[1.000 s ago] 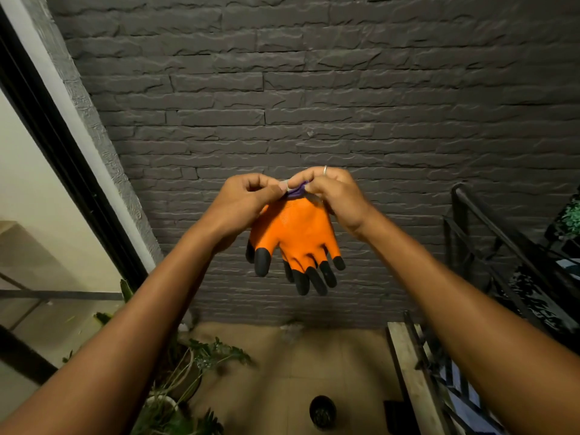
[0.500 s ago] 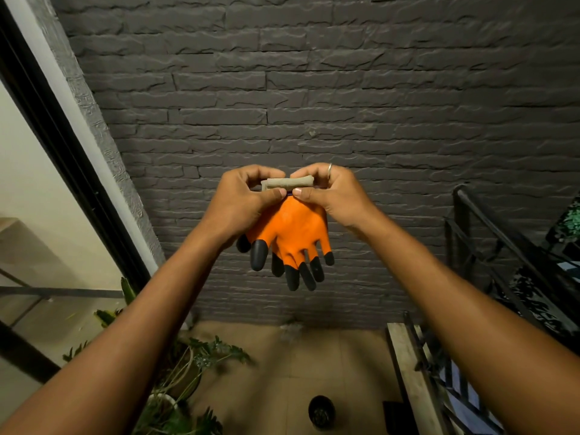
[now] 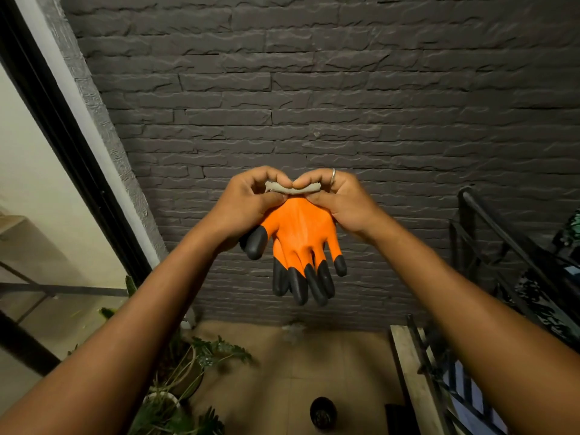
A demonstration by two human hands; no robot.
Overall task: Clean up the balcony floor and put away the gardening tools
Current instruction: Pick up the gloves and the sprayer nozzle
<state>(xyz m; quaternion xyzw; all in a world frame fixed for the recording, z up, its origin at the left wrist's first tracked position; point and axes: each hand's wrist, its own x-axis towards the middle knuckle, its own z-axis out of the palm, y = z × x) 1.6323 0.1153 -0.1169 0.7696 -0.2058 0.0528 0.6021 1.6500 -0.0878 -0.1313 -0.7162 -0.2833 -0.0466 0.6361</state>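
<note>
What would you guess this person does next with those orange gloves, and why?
Probably fold the grey cuff over to bind the pair. The left hand and right hand both pinch it, and the orange gardening gloves hang stacked, fingertips down.

Both bare arms reach forward from the lower corners, the forearms drawing together toward the middle. The left hand [image 3: 248,202] and the right hand [image 3: 345,204] meet side by side with knuckles up, their forefingers touching at the tips. Each pinches the rolled cuff of a glove [image 3: 301,233] between its thumb and curled fingers (the thumbs lie underneath, facing the camera). A ring [image 3: 333,176] sits on one finger of the right hand.
</note>
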